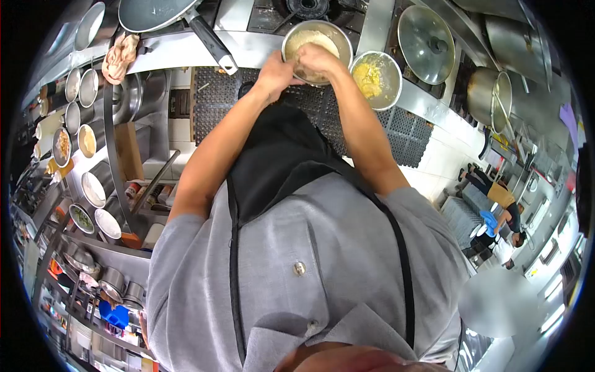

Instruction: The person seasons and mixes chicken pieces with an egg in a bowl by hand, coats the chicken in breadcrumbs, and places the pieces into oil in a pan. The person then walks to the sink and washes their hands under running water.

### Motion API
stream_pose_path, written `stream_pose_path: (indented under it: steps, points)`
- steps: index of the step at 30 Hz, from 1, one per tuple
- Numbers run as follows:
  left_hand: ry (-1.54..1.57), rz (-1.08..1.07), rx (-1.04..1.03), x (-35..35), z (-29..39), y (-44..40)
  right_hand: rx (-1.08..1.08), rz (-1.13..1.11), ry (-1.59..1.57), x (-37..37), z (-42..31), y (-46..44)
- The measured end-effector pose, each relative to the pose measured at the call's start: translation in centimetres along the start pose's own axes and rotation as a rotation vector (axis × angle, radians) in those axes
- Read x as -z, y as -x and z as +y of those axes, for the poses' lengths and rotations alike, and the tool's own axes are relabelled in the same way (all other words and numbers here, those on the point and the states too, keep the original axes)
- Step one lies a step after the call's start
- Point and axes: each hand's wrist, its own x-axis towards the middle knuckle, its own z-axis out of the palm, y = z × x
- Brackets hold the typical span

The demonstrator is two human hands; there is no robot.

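A metal bowl (292, 38) with pale, crumb-like or floury stuff in it stands at the stove's front edge. At the bowl's near left rim is my left hand (276, 75), its fingers curled against the rim. My right hand (316, 59) reaches over the bowl, fingers bent down together into it; what they hold, if anything, is hidden. Right beside it, a second metal bowl (394, 80) holds a yellow, lumpy wet mixture (368, 79).
A frying pan (155, 13) lies at upper left, its black handle (211, 43) jutting over the edge. A crumpled cloth (120, 59) hangs nearby. A glass lid (425, 44) and a tall pot (489, 99) are at right. Ingredient bowls (93, 189) line the left. Other people (496, 198) stand far right.
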Motion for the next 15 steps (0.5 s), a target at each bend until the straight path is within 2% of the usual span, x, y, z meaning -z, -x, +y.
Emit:
stream_pose_path:
  steps: [2, 3, 5, 7, 10, 13, 15]
  points:
    - [-0.023, -0.015, -0.028, 0.1, 0.4, -0.3, 0.173, 0.149, -0.068, 2.0, 0.3, 0.0]
    - [-0.048, -0.027, -0.034, 0.3, -0.1, -0.1, 0.181, 0.141, -0.068, 2.1, -0.2, 0.3]
    - [-0.044, -0.025, -0.051, 0.7, -1.3, -0.7, 0.224, 0.455, 0.321, 2.2, -0.9, 1.8]
    - [-0.048, 0.007, -0.034, 0.3, -1.0, -0.8, 0.180, 0.447, 0.382, 2.7, -1.9, 2.6]
    - [-0.069, 0.039, -0.034, 0.3, -1.1, -0.8, 0.071, 0.261, 0.509, 3.2, -2.4, 2.4]
    - [-0.051, 0.048, -0.050, 0.0, -0.9, -0.6, 0.164, 0.274, 0.538, 3.4, -2.4, 2.5]
    - [-0.036, 0.043, -0.088, -0.2, -0.8, -0.5, 0.147, 0.255, 0.553, 3.7, -2.8, 2.5]
